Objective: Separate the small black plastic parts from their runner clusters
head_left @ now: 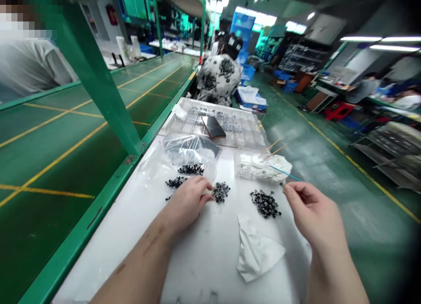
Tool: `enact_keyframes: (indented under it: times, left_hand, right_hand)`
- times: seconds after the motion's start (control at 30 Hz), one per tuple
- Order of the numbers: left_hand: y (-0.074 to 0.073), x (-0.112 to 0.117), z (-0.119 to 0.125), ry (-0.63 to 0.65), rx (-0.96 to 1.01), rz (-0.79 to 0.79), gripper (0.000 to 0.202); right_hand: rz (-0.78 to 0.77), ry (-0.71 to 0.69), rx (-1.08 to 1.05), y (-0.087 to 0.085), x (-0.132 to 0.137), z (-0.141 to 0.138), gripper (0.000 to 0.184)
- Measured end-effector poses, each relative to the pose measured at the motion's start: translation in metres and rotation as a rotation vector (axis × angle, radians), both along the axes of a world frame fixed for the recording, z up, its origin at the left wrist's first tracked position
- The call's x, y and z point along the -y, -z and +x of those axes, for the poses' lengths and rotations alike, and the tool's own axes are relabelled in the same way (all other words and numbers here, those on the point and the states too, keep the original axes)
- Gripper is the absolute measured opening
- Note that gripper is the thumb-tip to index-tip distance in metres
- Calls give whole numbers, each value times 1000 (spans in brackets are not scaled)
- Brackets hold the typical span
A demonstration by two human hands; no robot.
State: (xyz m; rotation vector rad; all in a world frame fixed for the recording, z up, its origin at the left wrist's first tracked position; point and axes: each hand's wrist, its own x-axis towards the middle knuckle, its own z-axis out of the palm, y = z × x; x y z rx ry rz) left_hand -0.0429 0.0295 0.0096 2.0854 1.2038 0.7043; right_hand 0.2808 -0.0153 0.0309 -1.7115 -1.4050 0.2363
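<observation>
Bright lights shone over a busy room, and far left of all the fingers was a person [36, 67] in a pale top. Next came a wide green belt [66, 216] with yellow lines, and a green post [95, 80] leaned across it. A white table [204, 255] lay under both hands. Just past the left fingers was a clear bag [187, 146], with two dark heaps of small parts [190, 169] by it.

The left hand [190, 198] had its thumb and fingers apart, with a gap between them. Right by those tips was a little pile of tiny dark and shiny bits [220, 192]; I could not tell if they touched. Farther ahead of the left fingers, a dark phone [213, 127] lay on a clear tray [258, 130].

Between the two hands, nearer the right fingers, sat a pile of black pieces [265, 204]. A white cloth [256, 253] lay closer in than those fingertips. Just ahead of them was a clear box [240, 166] with white stuff and thin sticks [275, 151].

The right hand [312, 207] pinched a tiny dark bit [282, 184], too small to name. Well past it, to the right, stood a red stool [338, 111].
</observation>
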Motion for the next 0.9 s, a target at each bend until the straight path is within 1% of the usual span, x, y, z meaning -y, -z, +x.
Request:
enact_keyframes:
  times: [0.03, 0.1, 0.2, 0.27, 0.4, 0.47, 0.53, 0.63, 0.7, 0.8, 0.9]
  left_hand:
    - [-1, 1, -3, 29, -31, 0, 8]
    - [-1, 2, -9, 86, -92, -4, 18]
    - [3, 1, -19, 140, -173, -22, 31]
    - [6, -2, -25, 169, -217, -42, 39]
    - [8, -8, -32, 191, -294, -83, 46]
    - [7, -10, -31, 191, -310, -98, 48]
    - [5, -11, -30, 186, -313, -112, 44]
    - [4, -13, -31, 175, -294, -135, 40]
    - [6, -14, -32, 174, -266, -156, 40]
    - [13, -15, -37, 164, -208, -182, 42]
    - [17, -15, -41, 142, -135, -175, 45]
  right_hand:
    - [-43, 5, 65, 0, 5, 5, 34]
    - [-122, -2, 123, 6, 14, 11, 38]
    - [-172, -30, 127, 25, 19, 12, 41]
    - [-178, -8, 111, 37, 16, 13, 41]
    - [-126, 73, 76, 50, 16, 22, 44]
    - [-108, 106, 60, 55, 25, 26, 46]
    - [-85, 145, 44, 63, 39, 25, 47]
    - [5, 250, 34, 83, 60, 19, 45]
    - [82, 299, 59, 98, 67, 14, 41]
    - [149, 287, 135, 114, 68, 14, 37]
    - [119, 270, 161, 121, 64, 20, 35]
